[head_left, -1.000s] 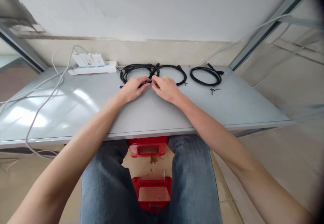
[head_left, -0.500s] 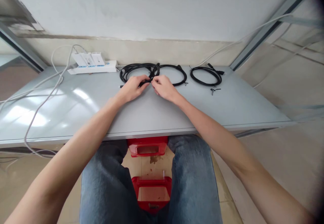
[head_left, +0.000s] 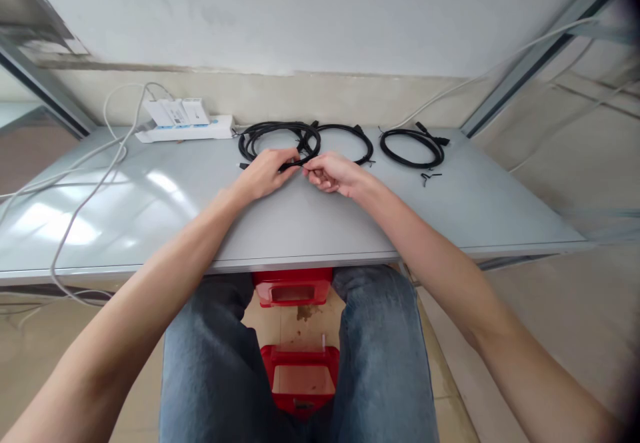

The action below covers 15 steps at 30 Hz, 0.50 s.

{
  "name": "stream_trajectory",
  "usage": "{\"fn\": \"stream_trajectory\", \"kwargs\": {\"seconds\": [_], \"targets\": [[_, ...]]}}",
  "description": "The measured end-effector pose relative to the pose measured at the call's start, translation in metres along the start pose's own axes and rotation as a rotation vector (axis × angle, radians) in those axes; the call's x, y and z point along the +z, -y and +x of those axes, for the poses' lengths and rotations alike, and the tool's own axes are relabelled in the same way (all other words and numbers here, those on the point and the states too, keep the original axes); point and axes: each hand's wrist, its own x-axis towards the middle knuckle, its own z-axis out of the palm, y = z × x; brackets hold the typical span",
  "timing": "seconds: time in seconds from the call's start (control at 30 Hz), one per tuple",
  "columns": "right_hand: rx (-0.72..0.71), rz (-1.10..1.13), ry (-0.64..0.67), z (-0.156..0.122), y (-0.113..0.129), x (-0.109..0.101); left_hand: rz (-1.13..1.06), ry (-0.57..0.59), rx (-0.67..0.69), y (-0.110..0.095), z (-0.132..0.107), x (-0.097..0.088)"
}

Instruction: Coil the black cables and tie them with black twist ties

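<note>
At the far side of the table, my left hand [head_left: 269,173] grips the near side of a coiled black cable [head_left: 277,125], fingers and thumb closed round it. One plug end of the cable pokes out left of that hand. Close beside it, my right hand [head_left: 334,173] pinches a thin black twist tie at the coil's near edge; its other fingers are curled. The tie is mostly hidden by the fingertips. Partly behind the held coil lies a second coiled black cable [head_left: 371,146]. A third coil [head_left: 411,165] rests farther right, with a loose bent twist tie [head_left: 429,177] in front of it.
A white power strip [head_left: 190,133] with white adapters [head_left: 177,113] stands at the back left against the wall. White cords [head_left: 83,203] trail over the table's left side and front edge. Metal frame posts [head_left: 525,63] flank the table. Red stools [head_left: 295,275] are below.
My right hand has turned and shifted slightly right, drawing its fingertips a little away from my left hand. My left hand keeps its hold on the coil. The view has shifted slightly.
</note>
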Motion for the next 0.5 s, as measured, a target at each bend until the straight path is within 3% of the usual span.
{"fn": "stream_trajectory", "kwargs": {"seconds": [0.13,0.23,0.33,0.5], "targets": [[-0.393,-0.62,-0.295,0.004,-0.014,0.007,-0.007,0.003,-0.038,0.003,-0.001,0.001],[-0.532,-0.891,-0.348,0.008,-0.022,0.005,-0.019,-0.013,-0.062,0.003,-0.001,0.001],[-0.56,-0.954,-0.311,0.008,-0.024,-0.002,-0.007,-0.02,-0.074,0.001,0.0,0.0],[-0.621,-0.883,-0.378,0.009,-0.025,-0.002,0.02,-0.034,-0.088,0.001,0.0,0.001]]}}
